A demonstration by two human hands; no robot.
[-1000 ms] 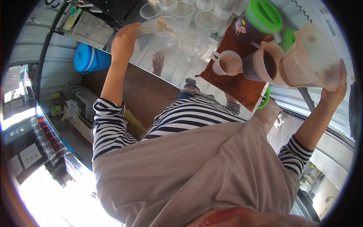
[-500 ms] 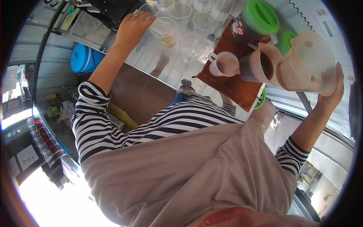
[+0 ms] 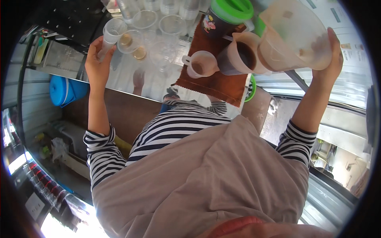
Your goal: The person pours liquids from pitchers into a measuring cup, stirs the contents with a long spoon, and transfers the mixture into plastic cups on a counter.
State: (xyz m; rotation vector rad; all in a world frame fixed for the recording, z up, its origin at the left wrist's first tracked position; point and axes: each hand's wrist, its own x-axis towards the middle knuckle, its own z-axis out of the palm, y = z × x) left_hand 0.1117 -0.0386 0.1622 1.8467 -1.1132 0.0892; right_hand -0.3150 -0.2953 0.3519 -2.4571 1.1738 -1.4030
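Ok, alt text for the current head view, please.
A person's right hand holds a large translucent pitcher, the left hand a small cup near clear plastic cups on a shiny table. A small jug stands on brown cloth.

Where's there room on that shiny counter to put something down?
Free patches: the counter between the left hand and brown cloth, nearer than the clear cups; also the cloth's near end. Crowded: among those cups and around the jugs.
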